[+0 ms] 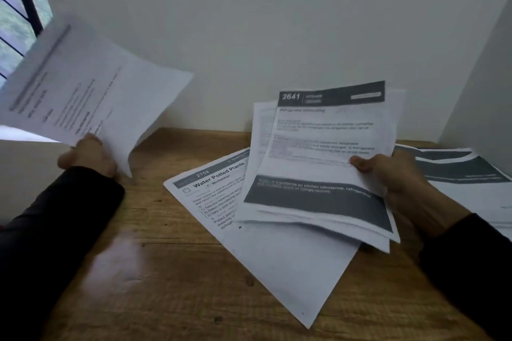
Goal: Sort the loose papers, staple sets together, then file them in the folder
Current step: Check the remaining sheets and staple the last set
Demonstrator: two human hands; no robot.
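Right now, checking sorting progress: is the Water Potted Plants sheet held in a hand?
No, the Water Potted Plants sheet lies on the table.

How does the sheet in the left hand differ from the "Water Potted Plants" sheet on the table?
The single sheet is lifted in the air, gripped at its lower edge by the left hand; the Water Potted Plants sheet lies flat on the wooden table, partly covered by the stack that the right hand holds. The lifted sheet is blurred and unreadable; the flat one shows a dark header numbered 2758. Both are white printed pages.
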